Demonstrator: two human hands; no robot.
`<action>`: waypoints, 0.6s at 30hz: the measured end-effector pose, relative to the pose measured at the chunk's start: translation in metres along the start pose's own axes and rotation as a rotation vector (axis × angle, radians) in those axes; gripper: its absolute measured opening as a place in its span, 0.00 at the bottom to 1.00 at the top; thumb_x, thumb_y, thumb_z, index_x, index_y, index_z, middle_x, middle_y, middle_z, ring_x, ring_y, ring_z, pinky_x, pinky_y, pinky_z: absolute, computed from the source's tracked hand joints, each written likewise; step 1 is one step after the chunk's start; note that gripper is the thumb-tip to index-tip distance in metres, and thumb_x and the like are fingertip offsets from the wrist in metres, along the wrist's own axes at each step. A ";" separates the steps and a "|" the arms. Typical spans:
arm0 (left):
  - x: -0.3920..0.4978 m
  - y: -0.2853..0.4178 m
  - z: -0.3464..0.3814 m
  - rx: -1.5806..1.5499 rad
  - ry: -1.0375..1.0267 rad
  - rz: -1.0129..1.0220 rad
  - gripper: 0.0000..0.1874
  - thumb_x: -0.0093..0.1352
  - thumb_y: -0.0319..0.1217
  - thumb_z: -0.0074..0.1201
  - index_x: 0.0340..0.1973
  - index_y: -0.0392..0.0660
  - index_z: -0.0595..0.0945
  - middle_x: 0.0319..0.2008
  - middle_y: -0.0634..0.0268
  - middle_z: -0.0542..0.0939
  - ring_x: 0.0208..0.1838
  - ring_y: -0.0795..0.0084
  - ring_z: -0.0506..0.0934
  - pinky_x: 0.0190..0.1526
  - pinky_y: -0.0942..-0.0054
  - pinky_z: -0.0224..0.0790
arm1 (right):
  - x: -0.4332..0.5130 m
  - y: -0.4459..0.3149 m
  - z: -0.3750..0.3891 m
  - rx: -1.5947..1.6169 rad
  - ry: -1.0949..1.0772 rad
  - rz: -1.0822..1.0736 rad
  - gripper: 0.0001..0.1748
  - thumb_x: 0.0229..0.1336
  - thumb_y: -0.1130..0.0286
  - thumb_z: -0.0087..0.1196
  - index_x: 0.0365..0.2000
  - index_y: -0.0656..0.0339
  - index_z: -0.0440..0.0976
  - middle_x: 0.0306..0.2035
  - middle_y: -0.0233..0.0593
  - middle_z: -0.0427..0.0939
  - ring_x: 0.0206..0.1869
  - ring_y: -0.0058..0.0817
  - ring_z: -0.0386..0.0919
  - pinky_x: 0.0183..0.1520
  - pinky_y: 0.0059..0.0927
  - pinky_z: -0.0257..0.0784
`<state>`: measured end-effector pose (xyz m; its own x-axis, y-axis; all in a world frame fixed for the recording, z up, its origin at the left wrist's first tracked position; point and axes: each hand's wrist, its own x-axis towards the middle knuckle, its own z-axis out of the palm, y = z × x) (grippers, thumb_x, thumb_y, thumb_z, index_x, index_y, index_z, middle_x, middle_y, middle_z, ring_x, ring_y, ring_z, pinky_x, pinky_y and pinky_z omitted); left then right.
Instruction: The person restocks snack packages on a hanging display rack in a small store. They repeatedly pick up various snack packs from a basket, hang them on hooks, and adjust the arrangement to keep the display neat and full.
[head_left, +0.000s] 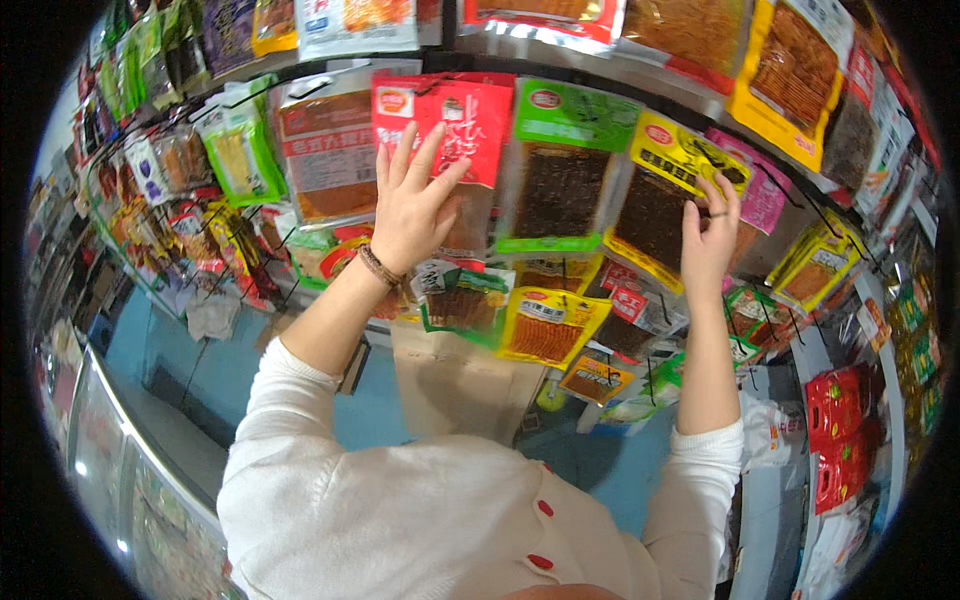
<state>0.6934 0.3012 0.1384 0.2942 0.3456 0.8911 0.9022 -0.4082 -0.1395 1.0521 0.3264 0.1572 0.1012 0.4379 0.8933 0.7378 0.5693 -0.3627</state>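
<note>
My left hand (418, 202) lies with spread fingers against a red-topped clear snack packet (480, 112) hanging on the rack. My right hand (711, 229) is at the right edge of a yellow-and-black snack packet (652, 214), its fingers bent over the upper right part; whether they grip it cannot be told. Between the hands hangs a green-topped packet (562, 187) with dark brown food inside. Left of my left hand hangs a brown packet with a red-and-white label (326, 161). A pink packet (765, 195) hangs just right of my right hand.
More packets hang above, among them a yellow-edged one (795, 75). Below are a yellow packet (551, 326) and metal display hooks (799, 330). A cardboard box (465, 375) stands on the blue floor. A glass-topped case (135, 450) is at lower left, red packs (844, 435) at right.
</note>
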 end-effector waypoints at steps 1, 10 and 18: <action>-0.009 -0.004 0.002 0.010 -0.010 -0.083 0.27 0.54 0.30 0.61 0.52 0.51 0.76 0.67 0.52 0.57 0.70 0.44 0.50 0.65 0.42 0.41 | -0.003 -0.002 0.000 0.049 -0.044 0.081 0.17 0.57 0.75 0.51 0.48 0.61 0.71 0.58 0.41 0.63 0.52 0.35 0.70 0.47 0.28 0.70; 0.002 -0.024 0.042 -0.031 -0.057 -0.132 0.38 0.54 0.40 0.64 0.61 0.58 0.67 0.70 0.52 0.49 0.71 0.42 0.46 0.64 0.40 0.42 | -0.005 -0.011 0.016 0.012 -0.063 0.053 0.19 0.57 0.75 0.51 0.50 0.60 0.69 0.60 0.41 0.61 0.54 0.34 0.68 0.48 0.29 0.70; 0.003 -0.046 0.054 -0.100 -0.034 -0.096 0.36 0.56 0.39 0.63 0.60 0.53 0.68 0.69 0.51 0.51 0.70 0.43 0.47 0.65 0.48 0.45 | -0.009 -0.012 0.009 -0.012 -0.049 0.037 0.19 0.57 0.74 0.51 0.50 0.60 0.70 0.58 0.40 0.62 0.51 0.33 0.70 0.48 0.29 0.69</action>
<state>0.6702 0.3668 0.1236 0.2206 0.4149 0.8827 0.8913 -0.4534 -0.0096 1.0362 0.3217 0.1509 0.0962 0.4926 0.8649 0.7421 0.5435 -0.3921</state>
